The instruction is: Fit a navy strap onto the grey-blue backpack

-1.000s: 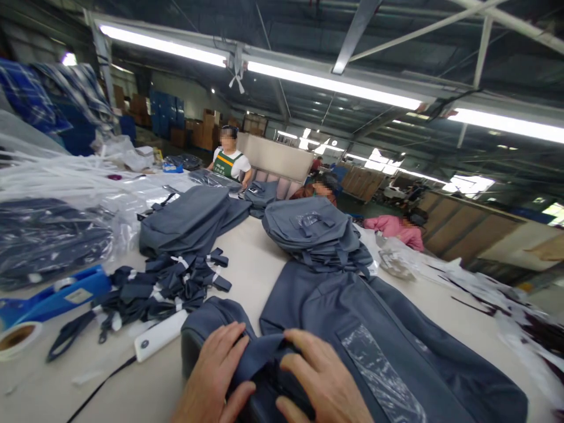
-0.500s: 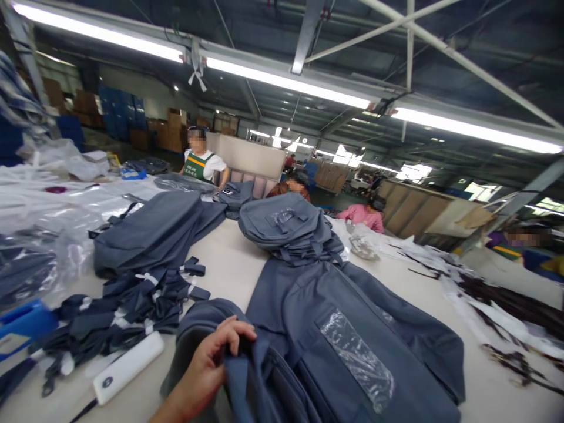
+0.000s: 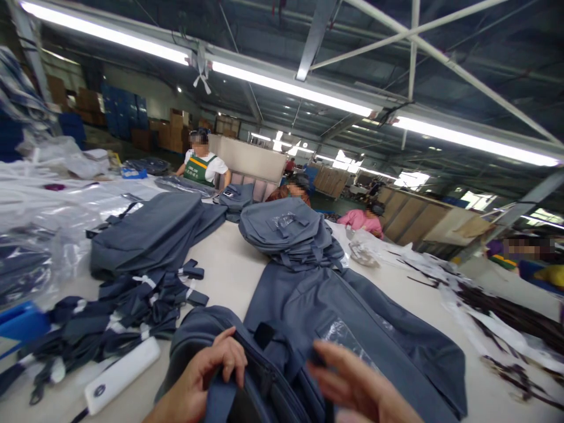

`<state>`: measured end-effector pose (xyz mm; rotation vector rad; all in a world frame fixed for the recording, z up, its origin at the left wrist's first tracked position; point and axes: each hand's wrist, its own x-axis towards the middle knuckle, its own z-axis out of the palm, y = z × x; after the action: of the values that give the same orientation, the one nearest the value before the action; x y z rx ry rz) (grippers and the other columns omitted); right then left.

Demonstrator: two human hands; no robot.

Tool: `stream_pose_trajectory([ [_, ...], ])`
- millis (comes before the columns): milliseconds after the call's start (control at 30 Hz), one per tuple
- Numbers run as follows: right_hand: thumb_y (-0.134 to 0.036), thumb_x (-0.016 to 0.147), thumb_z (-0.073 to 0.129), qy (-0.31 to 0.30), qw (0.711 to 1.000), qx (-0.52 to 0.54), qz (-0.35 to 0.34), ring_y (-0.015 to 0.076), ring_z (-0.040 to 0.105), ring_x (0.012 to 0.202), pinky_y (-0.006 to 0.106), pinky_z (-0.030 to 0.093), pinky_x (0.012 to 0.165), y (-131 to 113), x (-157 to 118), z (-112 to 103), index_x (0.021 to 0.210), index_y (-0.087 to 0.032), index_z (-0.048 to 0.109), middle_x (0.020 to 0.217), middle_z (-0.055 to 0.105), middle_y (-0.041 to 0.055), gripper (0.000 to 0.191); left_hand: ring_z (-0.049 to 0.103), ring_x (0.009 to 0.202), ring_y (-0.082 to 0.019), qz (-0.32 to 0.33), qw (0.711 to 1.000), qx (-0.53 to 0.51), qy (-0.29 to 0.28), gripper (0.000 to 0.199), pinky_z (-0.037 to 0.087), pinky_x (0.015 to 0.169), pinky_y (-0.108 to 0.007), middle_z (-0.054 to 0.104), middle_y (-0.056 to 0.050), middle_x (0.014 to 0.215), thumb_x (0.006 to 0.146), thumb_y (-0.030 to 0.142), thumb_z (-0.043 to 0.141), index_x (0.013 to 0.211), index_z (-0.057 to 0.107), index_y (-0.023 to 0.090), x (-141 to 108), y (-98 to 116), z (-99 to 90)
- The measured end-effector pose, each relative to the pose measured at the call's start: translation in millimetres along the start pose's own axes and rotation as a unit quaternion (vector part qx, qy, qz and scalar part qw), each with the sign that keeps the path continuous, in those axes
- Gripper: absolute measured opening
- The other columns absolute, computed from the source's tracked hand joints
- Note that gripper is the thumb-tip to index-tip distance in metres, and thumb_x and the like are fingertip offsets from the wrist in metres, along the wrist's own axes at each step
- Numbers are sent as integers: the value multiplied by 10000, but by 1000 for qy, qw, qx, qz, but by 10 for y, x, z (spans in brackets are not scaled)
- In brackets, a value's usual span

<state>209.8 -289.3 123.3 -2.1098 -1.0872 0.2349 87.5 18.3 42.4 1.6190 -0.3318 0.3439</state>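
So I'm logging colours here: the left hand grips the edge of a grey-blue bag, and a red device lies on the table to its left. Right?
Not quite. In the head view the left hand does grip the edge of the grey-blue bag, but the device on the table to its left is white, not red.

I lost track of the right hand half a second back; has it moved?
Yes. The right hand was out of view then; now it reaches in over the grey bag, right of the left hand.

Matt grey woven cloth bag [image 3: 282, 329] (glossy clear plastic patch [image 3: 348, 341]) on smooth table [image 3: 224, 264].
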Motion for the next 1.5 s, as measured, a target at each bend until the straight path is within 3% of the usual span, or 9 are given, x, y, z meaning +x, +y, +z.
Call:
stream_pose_trajectory([
  [133, -517, 976, 464, 127, 983, -69, 110, 306, 476, 1370, 380, 572, 977, 254, 107, -39, 1525, -235, 335, 1635, 256, 188, 631, 630, 879, -186, -50, 998, -11, -27, 163, 159, 1225, -438, 695, 12, 791, 860, 234, 504, 699, 495, 209, -20, 63, -97],
  [267, -294, 961, 560, 4, 946, -261, -194, 267, 574, 1289, 320, 575, 973, 123, 172, 431, 1370, -319, 538, 1435, 592, 112, 411, 655, 892, -193, -119, 990, 57, -59, 202, 173, 1229, -400, 699, 12, 763, 822, 205, 412, 793, 612, 209, 136, 257, -124],
  [367, -200, 874, 629, 26, 882, -390, -264, 253, 755, 965, 265, 646, 691, -38, 285, 839, 1217, -331, 613, 1252, 715, 105, 367, 645, 859, -197, -191, 964, 168, -81, 329, 233, 1208, -415, 625, 24, 660, 966, 354, 335, 827, 599, 216, 277, 460, -35],
  [533, -109, 771, 643, -18, 871, -446, -204, 168, 657, 468, 231, 471, 342, -90, 478, 1016, 826, -281, 576, 832, 698, -14, 192, 615, 974, -201, -232, 884, 386, -128, 92, 237, 1201, -468, 657, -27, 913, 805, 141, 571, 839, 638, 195, 330, 570, 234],
  [700, -59, 801, 562, -27, 920, -327, -214, 180, 732, 684, 236, 521, 498, -98, 532, 870, 884, -239, 523, 1088, 718, 42, 202, 624, 1014, -310, -242, 812, 510, -148, 202, 380, 1083, -582, 676, -126, 934, 924, 167, 469, 896, 669, 165, 322, 560, 448],
  [833, -65, 829, 478, 22, 989, -71, -131, 158, 679, 802, 238, 538, 694, -159, 569, 792, 867, -243, 479, 929, 648, 17, 182, 579, 1132, -356, -246, 826, 487, -142, 170, 425, 1048, -585, 672, -149, 1071, 912, 210, 548, 1010, 680, 167, 329, 621, 557],
  [1200, -173, 860, 576, 60, 961, 248, -102, 138, 647, 885, 226, 515, 844, -111, 553, 854, 827, -260, 590, 866, 661, -25, 94, 549, 958, -296, -192, 842, 494, -103, 232, 428, 827, -466, 657, -113, 1017, 922, 125, 432, 958, 654, 178, 296, 477, 635],
  [1367, -363, 965, 543, 48, 966, 160, -199, 154, 673, 844, 325, 529, 944, -109, 529, 717, 861, -270, 596, 791, 683, -20, 149, 525, 862, -257, -164, 812, 555, -76, 233, 345, 738, -402, 628, -73, 868, 936, 131, 424, 796, 598, 197, 360, 588, 429],
  [1500, -458, 995, 456, -47, 970, 75, -226, 156, 695, 798, 456, 481, 1065, 3, 435, 602, 855, -276, 599, 770, 702, -27, 270, 563, 1011, -287, -266, 767, 584, -4, 277, 371, 886, -423, 664, -78, 958, 994, 259, 402, 832, 621, 203, 423, 464, -208],
])
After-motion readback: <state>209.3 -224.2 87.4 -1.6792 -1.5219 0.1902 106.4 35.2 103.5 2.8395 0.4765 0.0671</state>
